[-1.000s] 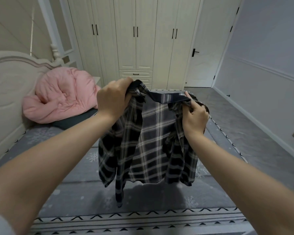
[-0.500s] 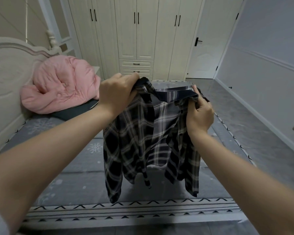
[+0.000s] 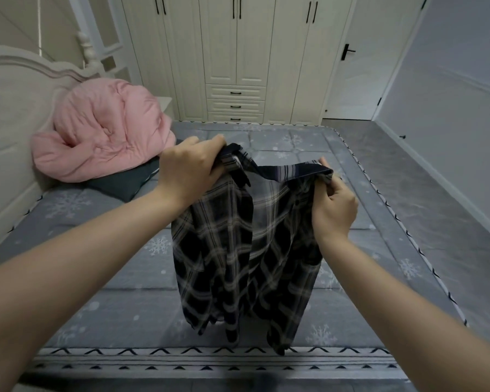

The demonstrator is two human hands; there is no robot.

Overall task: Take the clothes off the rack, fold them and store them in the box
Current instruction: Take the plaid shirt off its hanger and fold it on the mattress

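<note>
A dark plaid shirt [image 3: 244,250] hangs in the air over the grey bed [image 3: 96,278]. My left hand [image 3: 190,168] grips its top left corner by the collar. My right hand [image 3: 334,207] pinches the top right corner. The collar band stretches between the two hands. The shirt's lower hem dangles near the bed's front edge. No rack and no box are in view.
A bunched pink quilt [image 3: 105,131] lies on a dark pillow [image 3: 125,179] by the white headboard [image 3: 14,89] at the left. White wardrobes [image 3: 235,58] stand behind the bed. A closed door [image 3: 359,58] and grey floor [image 3: 425,188] are to the right.
Both hands have lowered the shirt over the bed and moved a little apart. The view has tilted down, so the far edge of the bed shows.
</note>
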